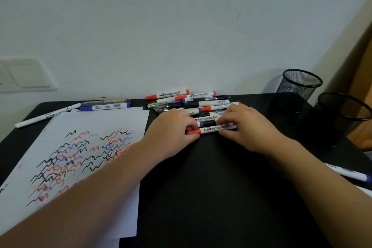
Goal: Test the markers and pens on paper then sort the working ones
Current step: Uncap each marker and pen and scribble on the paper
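Between both hands, left hand [177, 127] and right hand [247, 125] each grip the red-capped marker [209, 129].

two mesh cups [302, 82], one scribbled paper sheet [80, 147], two hands [175, 127], markers too piled to count.

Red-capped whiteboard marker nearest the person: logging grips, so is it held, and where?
Yes: left hand pinches the red-capped marker at its cap end, right hand grips its other end.
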